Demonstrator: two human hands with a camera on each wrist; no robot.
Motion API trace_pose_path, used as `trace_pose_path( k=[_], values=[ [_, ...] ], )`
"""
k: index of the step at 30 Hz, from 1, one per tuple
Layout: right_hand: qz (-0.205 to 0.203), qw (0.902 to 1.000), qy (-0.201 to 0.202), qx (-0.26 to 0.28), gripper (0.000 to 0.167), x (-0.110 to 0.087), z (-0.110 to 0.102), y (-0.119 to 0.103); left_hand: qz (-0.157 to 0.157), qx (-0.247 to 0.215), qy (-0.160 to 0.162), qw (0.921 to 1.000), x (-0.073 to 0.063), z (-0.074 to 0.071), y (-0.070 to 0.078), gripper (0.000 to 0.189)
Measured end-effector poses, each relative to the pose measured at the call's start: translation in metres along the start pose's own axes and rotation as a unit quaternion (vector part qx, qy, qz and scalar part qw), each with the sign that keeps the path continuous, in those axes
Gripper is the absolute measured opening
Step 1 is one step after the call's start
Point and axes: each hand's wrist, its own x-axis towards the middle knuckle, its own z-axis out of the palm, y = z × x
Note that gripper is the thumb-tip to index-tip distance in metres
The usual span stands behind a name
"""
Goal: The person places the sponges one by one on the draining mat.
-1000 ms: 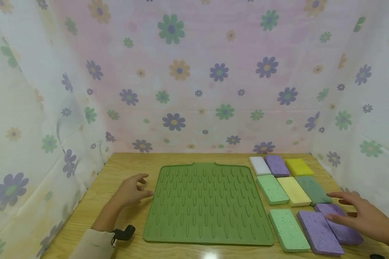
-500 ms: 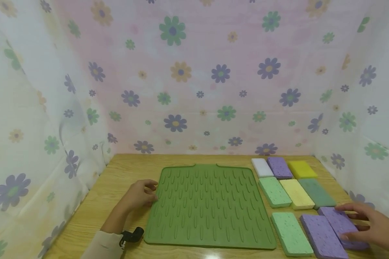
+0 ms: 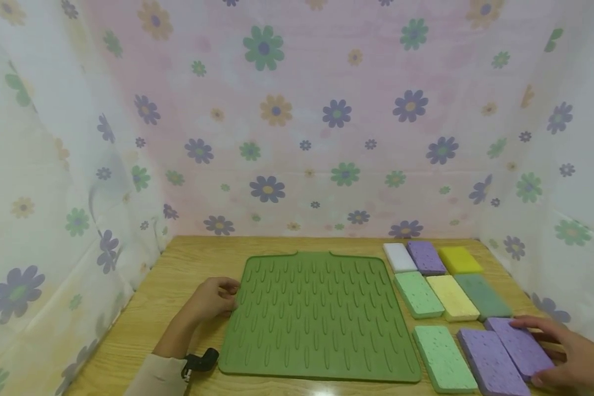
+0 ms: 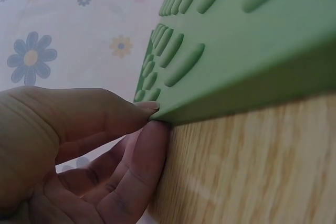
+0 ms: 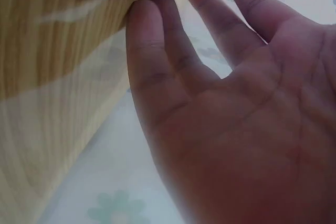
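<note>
Cloth w/ flower print hangs at L, back & R of wood-grain table. From L: beige sleeve, then black wrist piece, then L hand at L edge of green mat. L wrist view: thumb tip on top of rim, fingertip against it from table side, so edge is pinched.

Mat lies flat mid-table, raised oblong ridges all over, tab on far edge. Just R of it, sponges in 3 rows, all flat on table.

Back row, L to R: white sponge, back purple sponge, bright yellow sponge. Mid row: mid mint sponge, pale yellow sponge, grey-green sponge. Front row: front mint sponge, inner purple sponge, outer purple sponge, the 2 purples side by side.

R hand at far R holds outer purple one: index at its far end, thumb at near end. R wrist view: fingertips down by table, only a sponge corner visible.
</note>
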Motion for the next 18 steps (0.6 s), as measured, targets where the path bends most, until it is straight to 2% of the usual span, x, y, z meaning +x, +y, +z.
trace_pose_path(
  k=[3,6,9,18],
  values=[
    [-0.012,0.9999,0.004,0.011,0.084,-0.001,0.002,0.005,0.000,0.000,-0.005,1.0000,0.000,0.001,0.000,0.046],
    [-0.036,0.9992,0.017,0.001,0.083,-0.001,0.003,0.007,-0.003,-0.001,-0.003,1.0000,0.000,0.001,0.001,0.045],
    [-0.041,0.9987,0.028,-0.012,0.082,0.000,0.003,0.007,-0.005,-0.003,0.001,1.0000,0.000,0.001,0.001,0.045],
    [0.001,0.9984,0.038,-0.042,0.080,-0.004,-0.002,-0.006,-0.005,-0.012,0.001,0.9999,0.000,0.002,0.003,0.044]
  ],
)
